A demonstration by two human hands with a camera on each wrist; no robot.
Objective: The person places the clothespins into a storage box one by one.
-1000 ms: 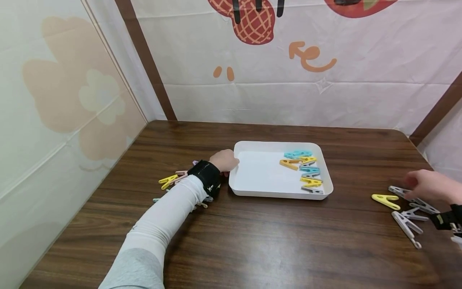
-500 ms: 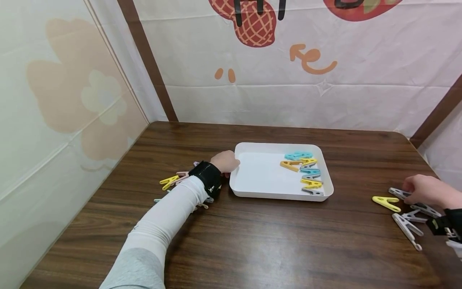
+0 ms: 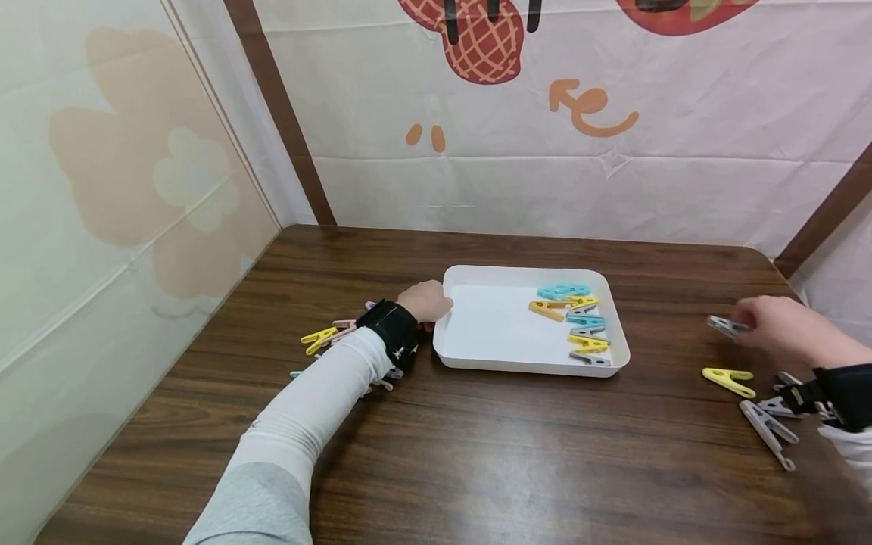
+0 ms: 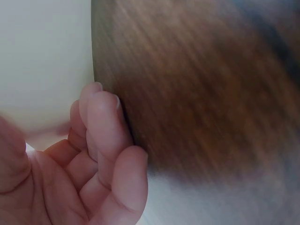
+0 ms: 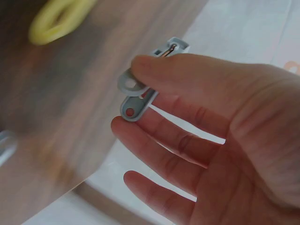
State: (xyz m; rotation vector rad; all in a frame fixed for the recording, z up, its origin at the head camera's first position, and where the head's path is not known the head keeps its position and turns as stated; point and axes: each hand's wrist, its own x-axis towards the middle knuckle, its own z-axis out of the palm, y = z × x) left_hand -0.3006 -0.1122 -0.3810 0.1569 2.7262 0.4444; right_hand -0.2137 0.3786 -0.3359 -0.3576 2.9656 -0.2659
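At the white tray's (image 3: 500, 366) left end my left hand (image 3: 425, 302) grips the rim. The left wrist view has its curled fingers (image 4: 110, 124) against the tray's outer wall, with the thumb partly cut off. Over the table's right side, my right hand (image 3: 783, 327) pinches a grey clothespin (image 3: 727, 325) between thumb and fingers. Close up in the right wrist view, this clothespin (image 5: 136, 98) shows two handle ends with holes and a metal spring. Below that hand lie a yellow clothespin (image 3: 729, 381) and a few grey clothespins (image 3: 768, 433), partly hidden by the wrist.
Inside the tray's right half lie several blue, yellow, orange and grey clothespins (image 3: 587, 344). Beneath my left forearm, more clothespins (image 3: 317, 338) in yellow, pink and other colours are partly covered. A printed cloth wall (image 3: 545, 197) rises behind the brown table (image 3: 545, 454).
My right hand has picked up a grey clothespin from the right-hand pile and moved it up and toward the far side. My left hand has stayed at the tray's rim.
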